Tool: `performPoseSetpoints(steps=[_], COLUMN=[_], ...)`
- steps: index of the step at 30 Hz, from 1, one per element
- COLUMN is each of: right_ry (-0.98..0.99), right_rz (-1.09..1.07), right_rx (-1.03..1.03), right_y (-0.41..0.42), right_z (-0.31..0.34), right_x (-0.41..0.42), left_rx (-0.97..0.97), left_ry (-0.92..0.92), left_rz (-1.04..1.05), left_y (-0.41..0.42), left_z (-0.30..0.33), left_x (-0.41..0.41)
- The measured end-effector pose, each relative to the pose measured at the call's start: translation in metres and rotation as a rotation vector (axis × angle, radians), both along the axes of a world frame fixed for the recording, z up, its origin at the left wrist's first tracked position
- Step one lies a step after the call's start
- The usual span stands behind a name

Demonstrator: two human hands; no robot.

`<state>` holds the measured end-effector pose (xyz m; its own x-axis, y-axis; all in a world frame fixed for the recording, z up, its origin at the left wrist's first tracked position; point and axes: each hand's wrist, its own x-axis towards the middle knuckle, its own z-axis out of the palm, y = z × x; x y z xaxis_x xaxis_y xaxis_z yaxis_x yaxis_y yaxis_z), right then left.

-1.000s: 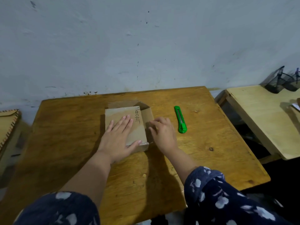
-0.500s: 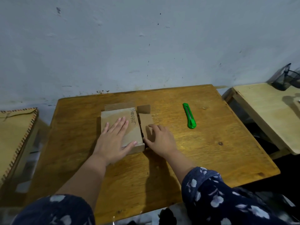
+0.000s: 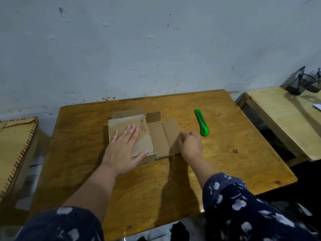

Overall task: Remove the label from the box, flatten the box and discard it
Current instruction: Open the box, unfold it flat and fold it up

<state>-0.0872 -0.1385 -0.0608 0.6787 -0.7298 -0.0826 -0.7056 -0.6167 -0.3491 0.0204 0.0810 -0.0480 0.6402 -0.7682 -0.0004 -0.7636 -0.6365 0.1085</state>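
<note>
A brown cardboard box lies opened out on the wooden table, its side panels spread to the right. Handwriting in black runs along the top panel's right edge. My left hand presses flat on that top panel, fingers spread. My right hand rests at the right edge of the unfolded flap, fingers curled on the cardboard. No separate label is visible.
A green utility knife lies right of the box. A lighter wooden table with black mesh holders stands at the right. A brown stitched envelope sits at the left. The wall is close behind.
The box's right side has been folded out flat onto the table. My right hand moved right with the flap. My left hand stayed pressing on top.
</note>
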Motion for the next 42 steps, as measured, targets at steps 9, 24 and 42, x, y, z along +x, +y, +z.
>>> performPoseSetpoints(steps=[9,24,42], right_ry=[0.04,-0.138,-0.404], right_rz=[0.143,0.207,-0.291], right_rx=[-0.156,0.123,0.432], right_y=[0.0,-0.009,0.009], right_z=[0.018,0.033,0.0], right_x=[0.039,0.105,-0.046], left_rx=[-0.002,0.016,-0.451], left_ry=[0.001,0.035,0.399], left_rz=[0.015,-0.024,0.347], left_y=[0.0,0.001,-0.011], left_z=[0.003,0.01,0.007], left_x=[0.0,0.008,-0.024])
